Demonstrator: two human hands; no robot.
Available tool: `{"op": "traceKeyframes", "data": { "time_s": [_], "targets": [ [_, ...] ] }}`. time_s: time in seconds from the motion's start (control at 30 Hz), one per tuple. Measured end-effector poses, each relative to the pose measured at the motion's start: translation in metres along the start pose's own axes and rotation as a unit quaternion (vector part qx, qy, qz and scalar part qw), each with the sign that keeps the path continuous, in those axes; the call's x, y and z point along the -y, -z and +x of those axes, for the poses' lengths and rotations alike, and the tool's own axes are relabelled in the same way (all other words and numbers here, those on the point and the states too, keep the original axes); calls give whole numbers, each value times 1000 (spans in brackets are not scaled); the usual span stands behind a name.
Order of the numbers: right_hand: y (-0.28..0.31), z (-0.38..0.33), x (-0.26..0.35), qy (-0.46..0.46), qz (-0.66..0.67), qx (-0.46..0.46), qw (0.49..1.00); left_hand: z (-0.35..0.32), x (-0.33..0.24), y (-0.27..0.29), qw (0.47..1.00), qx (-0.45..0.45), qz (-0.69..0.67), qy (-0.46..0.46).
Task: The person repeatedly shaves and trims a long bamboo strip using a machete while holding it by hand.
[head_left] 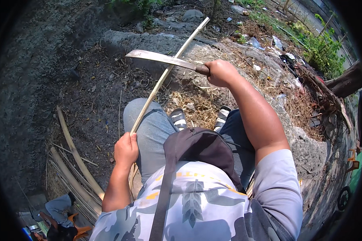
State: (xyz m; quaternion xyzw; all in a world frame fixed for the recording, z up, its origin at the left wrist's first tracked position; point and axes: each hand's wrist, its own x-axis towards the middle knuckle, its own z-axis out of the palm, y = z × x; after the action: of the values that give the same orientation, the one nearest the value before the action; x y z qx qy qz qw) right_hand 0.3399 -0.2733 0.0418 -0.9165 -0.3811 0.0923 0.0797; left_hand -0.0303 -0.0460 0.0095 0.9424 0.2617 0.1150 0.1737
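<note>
Lying left of the hands (126, 149): bamboo strips (74, 176).

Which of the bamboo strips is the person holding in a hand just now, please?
The long pale strip slanting across the left knee, gripped by the left hand; the others lie untouched on the ground.

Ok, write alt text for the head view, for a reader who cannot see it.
Seen from above, a seated person's right hand holds a long curved blade against a thin bamboo strip, which the left hand grips lower down over the knee. More bamboo strips lie on the dirt ground to the left.
</note>
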Motion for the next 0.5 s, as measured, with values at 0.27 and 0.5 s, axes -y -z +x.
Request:
{"op": "traceKeyframes", "data": {
  "time_s": [0.27, 0.5],
  "targets": [
    [2, -8, -11, -8, 75, 6, 997, 3, 2, 1, 999, 20, 26, -3],
    [-1, -1, 7, 25, 13, 60, 998, -1, 4, 0, 1000, -1, 31, -7]
  ]
}}
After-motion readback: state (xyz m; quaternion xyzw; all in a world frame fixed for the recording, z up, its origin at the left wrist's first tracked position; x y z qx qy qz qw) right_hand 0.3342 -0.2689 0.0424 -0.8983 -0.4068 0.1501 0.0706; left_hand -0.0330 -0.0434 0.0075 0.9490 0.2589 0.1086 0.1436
